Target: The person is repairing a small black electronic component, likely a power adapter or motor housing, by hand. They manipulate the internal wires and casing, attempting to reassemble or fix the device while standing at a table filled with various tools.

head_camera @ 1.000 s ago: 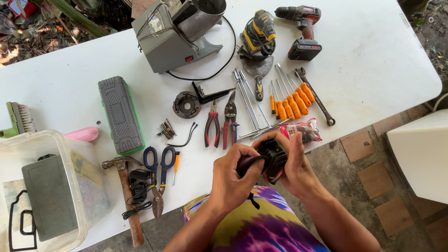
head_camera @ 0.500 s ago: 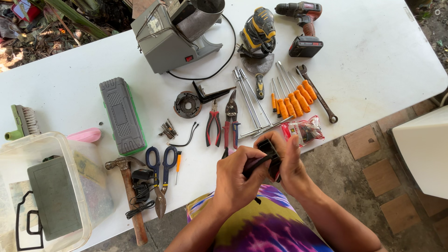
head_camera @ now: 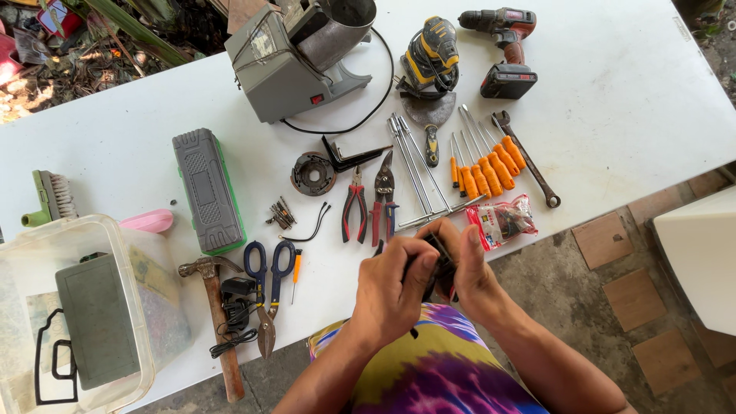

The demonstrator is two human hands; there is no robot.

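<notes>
pinched from both sides at lower centre of the frame: a small black object (head_camera: 438, 264), mostly hidden, shape hard to tell. left hand (head_camera: 391, 287) curled over it from the left, fingers pressed together; right hand (head_camera: 468, 268) cupped against it from the right. just above, at the white table (head_camera: 629, 115) edge, red-handled pliers (head_camera: 354, 205); to the right, a crinkly clear packet (head_camera: 502, 221); higher up, orange-handled screwdrivers (head_camera: 484, 165).
</notes>
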